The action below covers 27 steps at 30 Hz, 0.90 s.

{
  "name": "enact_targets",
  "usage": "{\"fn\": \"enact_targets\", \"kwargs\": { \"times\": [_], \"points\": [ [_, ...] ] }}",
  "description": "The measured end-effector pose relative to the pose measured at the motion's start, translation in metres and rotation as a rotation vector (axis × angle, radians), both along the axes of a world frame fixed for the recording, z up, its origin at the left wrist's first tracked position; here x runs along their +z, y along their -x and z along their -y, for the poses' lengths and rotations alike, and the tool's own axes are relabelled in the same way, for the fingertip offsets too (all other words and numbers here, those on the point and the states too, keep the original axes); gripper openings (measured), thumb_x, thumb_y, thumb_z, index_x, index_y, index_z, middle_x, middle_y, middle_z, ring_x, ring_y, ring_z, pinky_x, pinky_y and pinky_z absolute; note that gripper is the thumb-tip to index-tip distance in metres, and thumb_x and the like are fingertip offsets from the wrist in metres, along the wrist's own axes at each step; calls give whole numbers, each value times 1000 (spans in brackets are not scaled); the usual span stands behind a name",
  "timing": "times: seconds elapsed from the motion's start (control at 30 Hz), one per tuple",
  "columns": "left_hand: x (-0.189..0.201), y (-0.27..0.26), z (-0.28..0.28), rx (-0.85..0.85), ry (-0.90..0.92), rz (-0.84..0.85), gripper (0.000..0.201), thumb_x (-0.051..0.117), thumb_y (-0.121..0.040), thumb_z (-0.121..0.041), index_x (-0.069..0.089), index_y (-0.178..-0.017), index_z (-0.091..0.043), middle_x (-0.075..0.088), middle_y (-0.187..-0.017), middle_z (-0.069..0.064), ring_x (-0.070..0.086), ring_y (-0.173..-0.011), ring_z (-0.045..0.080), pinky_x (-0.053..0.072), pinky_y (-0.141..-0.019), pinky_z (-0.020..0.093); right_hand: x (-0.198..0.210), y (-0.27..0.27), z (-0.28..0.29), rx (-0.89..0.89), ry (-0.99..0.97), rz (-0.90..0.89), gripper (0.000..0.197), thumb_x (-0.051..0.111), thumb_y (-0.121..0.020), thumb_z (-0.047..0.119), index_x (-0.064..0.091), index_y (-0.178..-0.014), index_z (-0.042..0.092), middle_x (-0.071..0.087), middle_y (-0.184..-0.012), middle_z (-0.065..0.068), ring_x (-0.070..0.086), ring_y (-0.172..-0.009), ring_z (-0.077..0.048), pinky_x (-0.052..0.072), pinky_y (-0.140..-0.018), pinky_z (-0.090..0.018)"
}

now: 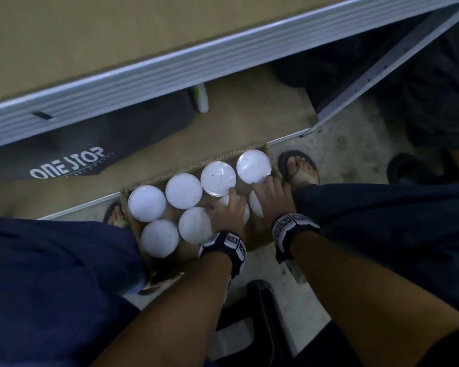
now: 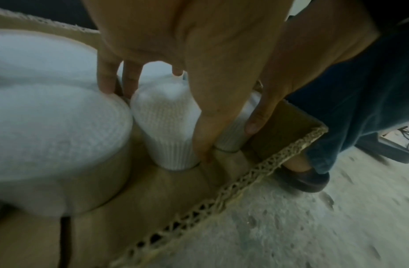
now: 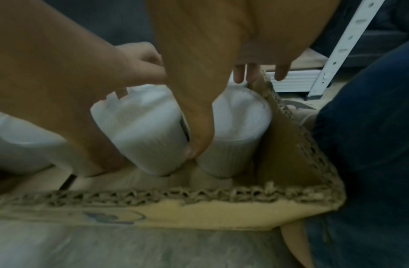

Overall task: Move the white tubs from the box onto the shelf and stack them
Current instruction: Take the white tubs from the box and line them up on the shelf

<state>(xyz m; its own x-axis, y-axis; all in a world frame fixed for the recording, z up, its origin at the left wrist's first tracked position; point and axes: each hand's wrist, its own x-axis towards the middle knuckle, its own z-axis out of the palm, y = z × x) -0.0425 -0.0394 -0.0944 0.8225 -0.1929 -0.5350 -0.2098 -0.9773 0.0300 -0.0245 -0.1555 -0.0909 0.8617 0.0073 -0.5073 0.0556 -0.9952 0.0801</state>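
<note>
Left hand: the left hand [image 1: 227,211] reaches down into the box [image 1: 260,241], thumb and fingers curled round a white tub [image 2: 167,130] in its near row.
Right hand: the right hand [image 1: 272,198] grips the neighbouring tub [image 3: 235,134], set against the box's right wall.
Other tubs: six more [image 1: 184,190] stand upright in the box, lids up.
Box: on the floor [image 1: 337,154] between the person's feet, just before the shelf [image 1: 133,83].
</note>
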Motion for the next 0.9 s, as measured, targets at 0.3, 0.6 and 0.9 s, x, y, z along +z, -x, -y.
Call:
{"fn": "enact_targets", "kwargs": {
  "times": [0.3,0.6,0.9],
  "points": [
    [19,-10,-5,19,91,-71,51,76,-71,-22,54,-116,-28,49,-124,3,55,-106,35,54,-78,43,22,-8,-5,-72,-38,-104,66,71,-69,36,41,-128,29,40,-130,-13,46,-116,-35,41,-94,-45],
    [77,-22,-22,133,226,-199,95,76,-58,-46,24,-137,-37,28,-139,3,38,-130,36,39,-105,53,96,-19,-5,-135,-49,-112,78,76,-64,32,35,-131,30,33,-134,-11,35,-125,-35,37,-99,-46],
    [190,-60,-49,69,278,-87,90,82,-57,-35,34,-132,-29,27,-132,4,44,-119,37,47,-93,43,206,-31,-9,-87,-189,12,87,80,-57,35,36,-132,29,28,-136,-9,31,-125,-34,37,-101,-48]
  ]
}}
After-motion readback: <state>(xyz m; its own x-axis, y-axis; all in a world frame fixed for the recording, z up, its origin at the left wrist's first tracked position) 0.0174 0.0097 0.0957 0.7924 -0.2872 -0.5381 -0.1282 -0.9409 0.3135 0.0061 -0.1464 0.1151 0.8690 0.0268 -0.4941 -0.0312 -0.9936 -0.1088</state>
